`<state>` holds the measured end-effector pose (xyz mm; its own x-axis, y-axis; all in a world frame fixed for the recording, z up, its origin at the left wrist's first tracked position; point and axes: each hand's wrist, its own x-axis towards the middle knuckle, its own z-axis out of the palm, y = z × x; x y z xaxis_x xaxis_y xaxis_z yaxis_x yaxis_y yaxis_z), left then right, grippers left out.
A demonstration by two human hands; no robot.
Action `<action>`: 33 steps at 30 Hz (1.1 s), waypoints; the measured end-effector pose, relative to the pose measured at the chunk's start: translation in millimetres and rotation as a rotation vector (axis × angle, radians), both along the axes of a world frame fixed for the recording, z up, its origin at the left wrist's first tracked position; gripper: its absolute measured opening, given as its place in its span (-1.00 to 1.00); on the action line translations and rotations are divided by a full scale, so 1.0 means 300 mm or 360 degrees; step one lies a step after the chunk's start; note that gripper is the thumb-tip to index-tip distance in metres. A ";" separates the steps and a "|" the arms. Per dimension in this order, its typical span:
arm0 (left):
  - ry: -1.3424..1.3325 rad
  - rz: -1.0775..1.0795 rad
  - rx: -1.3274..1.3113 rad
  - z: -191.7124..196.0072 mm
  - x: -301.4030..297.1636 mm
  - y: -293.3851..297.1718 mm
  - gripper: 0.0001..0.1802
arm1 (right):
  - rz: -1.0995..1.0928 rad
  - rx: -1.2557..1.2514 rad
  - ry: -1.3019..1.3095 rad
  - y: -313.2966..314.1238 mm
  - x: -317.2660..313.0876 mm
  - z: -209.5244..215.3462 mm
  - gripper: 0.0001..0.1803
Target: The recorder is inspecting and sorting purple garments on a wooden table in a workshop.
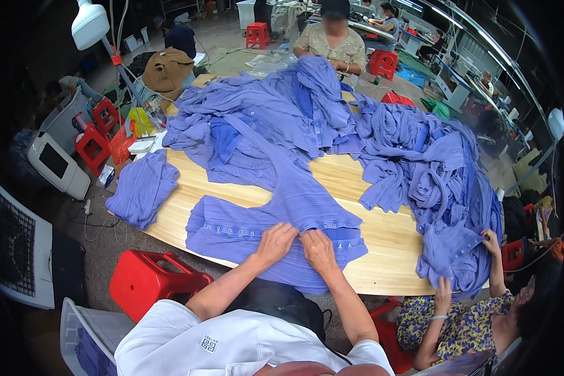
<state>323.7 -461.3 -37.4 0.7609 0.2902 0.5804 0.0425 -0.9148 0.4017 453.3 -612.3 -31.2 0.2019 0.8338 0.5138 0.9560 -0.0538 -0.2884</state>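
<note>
We see a pale wood-grain table (385, 260). On it lie a crinkled purple fabric garment (297, 197), heaps of purple cloth (445, 169) and, leftmost, a compact purple cloth bundle (144, 189).

Your bare left forearm (230, 285) slants forward and rightward, your right forearm (352, 302) forward and leftward. Backs uppermost, your left grip (277, 242) and right grip (318, 249) nearly meet, fingers (287, 230) bent and drawn together; the wrists (259, 257) stand farther apart. Whether the fingertips pinch is hidden.
</note>
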 end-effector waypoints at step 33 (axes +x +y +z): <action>0.0051 -0.0416 -0.0179 0.024 -0.039 0.049 -0.76 | 0.0122 0.0119 0.0057 0.005 0.035 0.023 -0.92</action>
